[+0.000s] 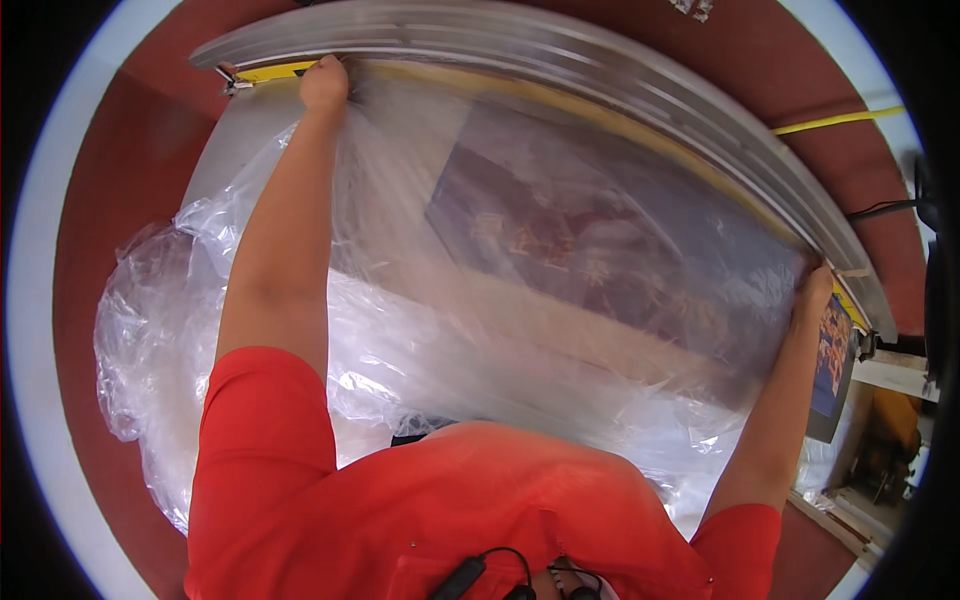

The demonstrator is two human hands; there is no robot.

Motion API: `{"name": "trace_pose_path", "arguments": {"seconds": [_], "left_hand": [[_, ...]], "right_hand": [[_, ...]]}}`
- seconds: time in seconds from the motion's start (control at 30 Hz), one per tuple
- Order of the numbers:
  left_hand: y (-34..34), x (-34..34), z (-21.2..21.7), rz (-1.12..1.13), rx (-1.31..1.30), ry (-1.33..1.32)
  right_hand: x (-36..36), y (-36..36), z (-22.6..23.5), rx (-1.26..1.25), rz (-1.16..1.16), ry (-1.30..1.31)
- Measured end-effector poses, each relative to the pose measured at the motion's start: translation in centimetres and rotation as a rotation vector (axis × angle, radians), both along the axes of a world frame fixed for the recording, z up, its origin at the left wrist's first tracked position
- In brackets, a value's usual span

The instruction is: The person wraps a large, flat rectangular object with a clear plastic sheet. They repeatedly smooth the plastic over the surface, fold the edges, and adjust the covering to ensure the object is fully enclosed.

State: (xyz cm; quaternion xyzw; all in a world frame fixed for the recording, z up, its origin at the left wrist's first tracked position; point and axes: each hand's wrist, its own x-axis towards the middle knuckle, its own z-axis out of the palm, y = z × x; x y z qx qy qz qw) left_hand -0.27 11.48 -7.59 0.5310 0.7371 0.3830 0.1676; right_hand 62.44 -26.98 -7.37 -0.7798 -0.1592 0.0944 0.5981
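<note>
Red shirt (450, 500) nearest; both hands' fingers clench plastic sheet (420, 330) over framed picture (600, 240), metal rail (640, 90) beyond.

Dark red floor (120, 200), yellow cable (840, 120) across it, white shelf (900, 375) at right.

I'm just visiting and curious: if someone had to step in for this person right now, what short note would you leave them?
Left hand: closed on the clear plastic sheet at the far left corner of the big framed panel, beside the long grey metal rail.
Right hand: gripping the plastic at the panel's far right corner, by the same rail.
Things: the panel lies flat over a red floor, its dark picture side showing through the film. Loose plastic is bunched at the near left.
Done: the plastic is drawn over the panel's top.
Left: the bunched plastic is not yet smoothed; whether the edges are fixed cannot be seen.
</note>
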Motion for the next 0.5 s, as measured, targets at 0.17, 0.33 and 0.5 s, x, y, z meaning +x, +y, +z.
{"name": "trace_pose_path", "arguments": {"seconds": [0.17,0.33,0.5], "left_hand": [[-2.4,1.5,2.0,-0.071,-0.1,-0.264],[-2.8,-2.7,2.5,-0.446,-0.189,-0.454],[-9.1,-7.3,8.2,-0.686,-0.476,0.1]], "right_hand": [[1.2,-0.5,-0.2,0.08,0.049,0.114],[-4.1,1.1,2.8,0.261,0.22,0.252],[-4.0,0.0,5.9,-0.006,0.413,0.126]]}}
